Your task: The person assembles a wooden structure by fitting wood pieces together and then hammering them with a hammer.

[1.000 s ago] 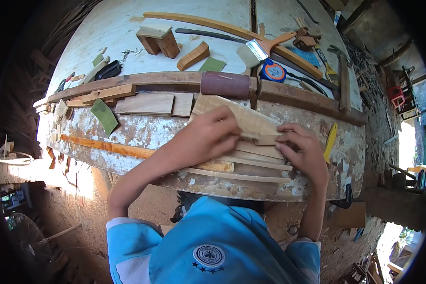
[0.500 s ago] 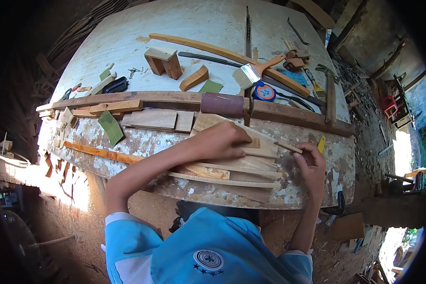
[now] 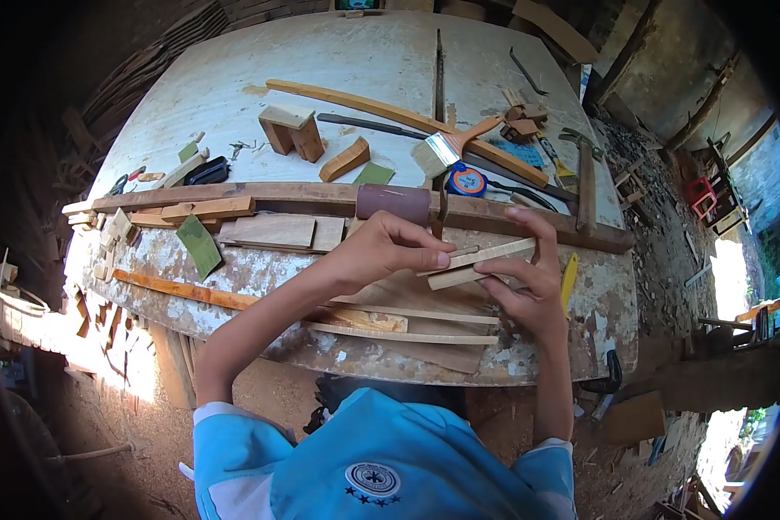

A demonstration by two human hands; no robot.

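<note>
Two narrow wooden pieces [image 3: 482, 263] are held up over the near part of the workbench [image 3: 321, 355]. My right hand [image 3: 529, 282] grips them at their right end, fingers and thumb closed on them. At their left end, my left hand [image 3: 394, 250] pinches a small thin wood strip [image 3: 462, 251] between thumb and fingers. Beneath both hands lie flat thin boards [image 3: 433, 295] and long curved slats [image 3: 407, 332]. A maroon sandpaper roll [image 3: 393, 204] rests just beyond my left hand, against a long wooden beam [image 3: 277, 192].
Farther back are a brush [image 3: 442, 152], a blue tape measure [image 3: 467, 180], a hammer [image 3: 586, 173], a small wooden stand [image 3: 291, 130] and a long wood strip [image 3: 364, 102]. Green sandpaper [image 3: 199, 245] lies at left. A yellow-handled tool [image 3: 569, 282] lies right of my right hand.
Both hands have come together above the boards. My right hand now holds wooden pieces lifted off the bench, and my left hand has risen from the boards with a thin strip.
</note>
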